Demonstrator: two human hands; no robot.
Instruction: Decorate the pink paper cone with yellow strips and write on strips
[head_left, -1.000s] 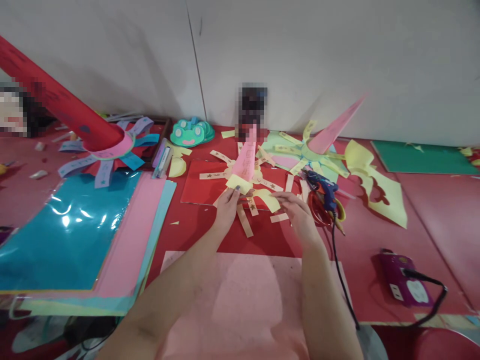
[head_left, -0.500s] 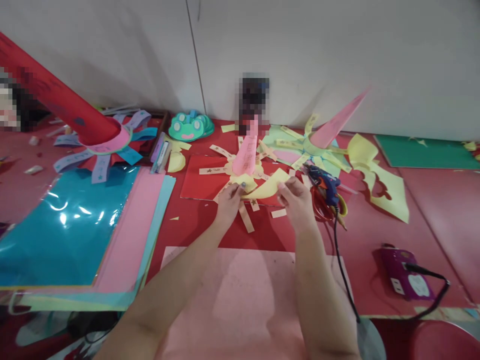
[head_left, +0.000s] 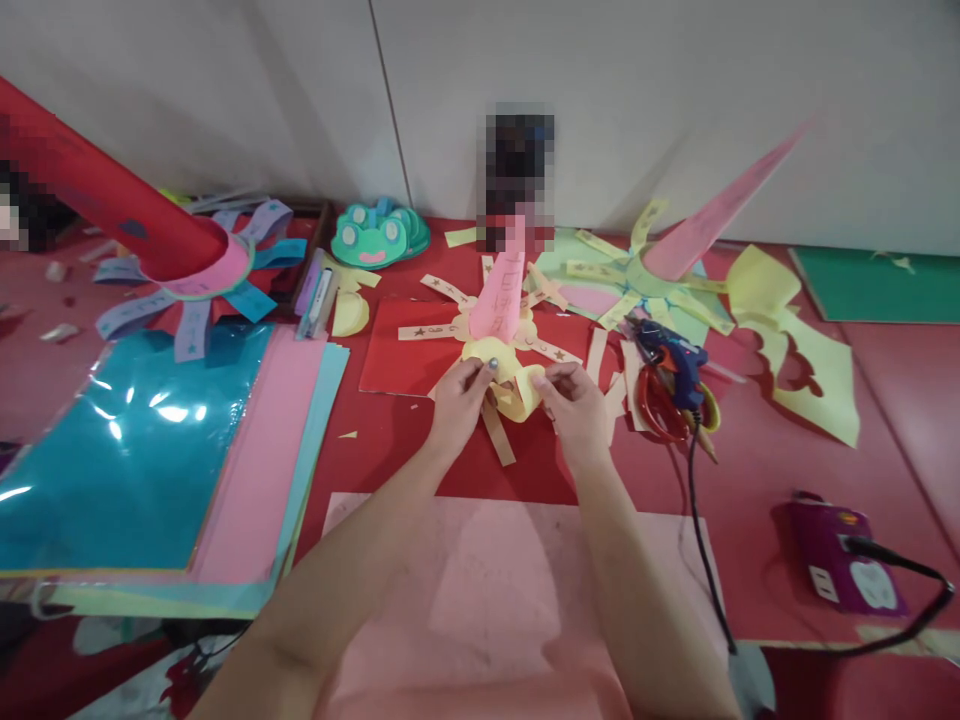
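A yellow paper strip was held between both hands, bent into a curl in the gap between them. One part of it was pinched between the thumb and fingers of the left hand, which was nearly closed; another was gripped in the same way by the fingertips of the right hand, also nearly closed. Just beyond the hands, a pink cone was set upright within a ring of lettered paper strips, some of them spread over a red board. Whether the cone's base was touched by the held strip could not be told. To the right of the right hand, a blue glue gun was laid near a cut-out yellow sheet, and a second pink cone was tilted farther beyond. To the left of the left hand, pens were grouped, with green frog shapes placed beyond them and a large red tube slanted well off to that side. Nearer than both hands, a pink sheet was spread beneath the forearms.
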